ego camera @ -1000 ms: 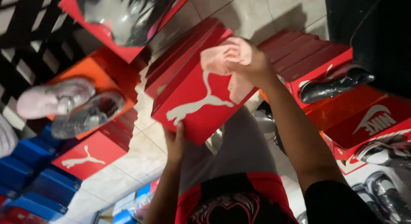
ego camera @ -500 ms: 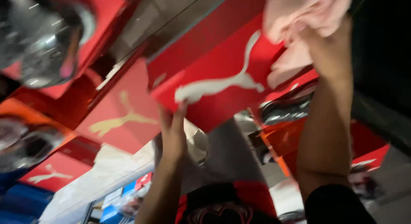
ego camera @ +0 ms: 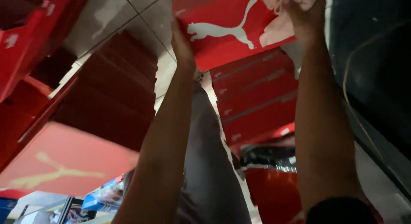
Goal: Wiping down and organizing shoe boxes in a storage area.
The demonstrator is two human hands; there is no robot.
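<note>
I hold a red shoe box (ego camera: 222,33) with a white leaping-cat logo up at arm's length near the top of the view. My left hand (ego camera: 182,44) grips its left edge. My right hand (ego camera: 302,14) grips its right end and also clutches a pink cloth (ego camera: 278,25) against the lid. Both forearms stretch away from me, with my grey-trousered leg (ego camera: 209,164) between them.
Stacks of red shoe boxes (ego camera: 257,100) stand under the held box and more red shoe boxes (ego camera: 107,95) at the left, on a pale tiled floor (ego camera: 128,14). A dark shoe (ego camera: 265,157) lies in an open box at lower right. A dark panel (ego camera: 376,78) fills the right side.
Both hands have carried the red box farther away, to the top of the view. The view has swung, so the shoes at the left have dropped out of sight.
</note>
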